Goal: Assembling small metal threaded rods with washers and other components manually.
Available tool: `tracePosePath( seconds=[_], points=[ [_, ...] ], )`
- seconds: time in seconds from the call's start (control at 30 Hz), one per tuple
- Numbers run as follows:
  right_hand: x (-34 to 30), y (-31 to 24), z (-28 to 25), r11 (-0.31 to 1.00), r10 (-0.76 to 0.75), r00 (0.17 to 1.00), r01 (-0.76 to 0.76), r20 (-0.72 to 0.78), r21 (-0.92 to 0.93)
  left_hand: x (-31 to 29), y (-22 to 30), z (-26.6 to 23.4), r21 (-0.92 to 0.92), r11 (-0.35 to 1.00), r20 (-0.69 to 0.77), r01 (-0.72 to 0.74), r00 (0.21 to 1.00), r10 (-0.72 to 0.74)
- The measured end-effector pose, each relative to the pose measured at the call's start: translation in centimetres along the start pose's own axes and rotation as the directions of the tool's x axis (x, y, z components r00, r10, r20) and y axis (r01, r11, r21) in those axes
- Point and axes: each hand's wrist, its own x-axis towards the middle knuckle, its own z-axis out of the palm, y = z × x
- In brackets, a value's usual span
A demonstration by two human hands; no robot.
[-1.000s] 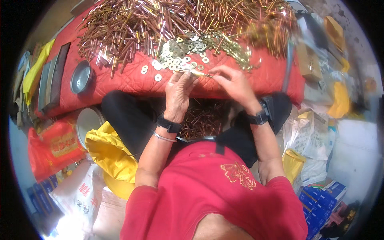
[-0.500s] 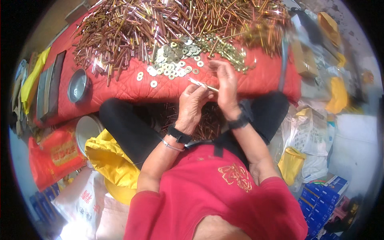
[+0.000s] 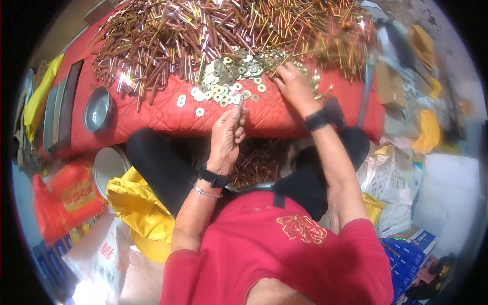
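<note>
My left hand (image 3: 226, 140) is closed, its thumb and fingers pinching a thin metal rod (image 3: 241, 101) that points up toward the washers. My right hand (image 3: 299, 90) reaches over the red quilted cover, its fingertips bent into a heap of small brass-coloured pieces (image 3: 307, 71). Whatever lies between those fingertips is hidden. Left of that hand, flat round washers (image 3: 221, 84) lie in a loose heap, a few of them apart from it. Behind both heaps spreads a big pile of copper-coloured metal rods (image 3: 203, 30).
A grey metal bowl (image 3: 97, 109) rests on the red cover (image 3: 168, 109) at the left. More rods (image 3: 254, 165) lie low between my knees. Yellow cloth (image 3: 134, 198) and a red bag (image 3: 68, 195) are at lower left; blue boxes (image 3: 406, 259) stack at lower right.
My right hand has left the rod near my left hand and moved forward and right to the brass-coloured pieces. My left hand has shifted slightly left, and its rod now points more upright.
</note>
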Motion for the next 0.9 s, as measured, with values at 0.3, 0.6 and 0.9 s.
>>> tracePosePath(
  seconds=[0.3, 0.6, 0.9],
  points=[
    [-4.8, -3.2, -3.4, 0.556, 0.198, 0.946, -0.324, 0.257, 0.766, -1.0, -0.5, 1.4, 0.141, 0.990, 0.096, 0.018, 0.995, -0.032],
    [-6.7, -5.3, -5.5, 0.546, 0.108, 0.980, -0.200, 0.168, 0.814, -2.4, 0.0, 3.0, 0.278, 0.960, 0.166, 0.020, 0.984, -0.068],
    [-7.0, -6.9, -6.2, 0.258, 0.203, 0.962, -0.230, 0.180, 0.938, -3.1, 0.7, 3.2, 0.356, 0.934, 0.155, 0.023, 0.984, -0.083]
  ],
)
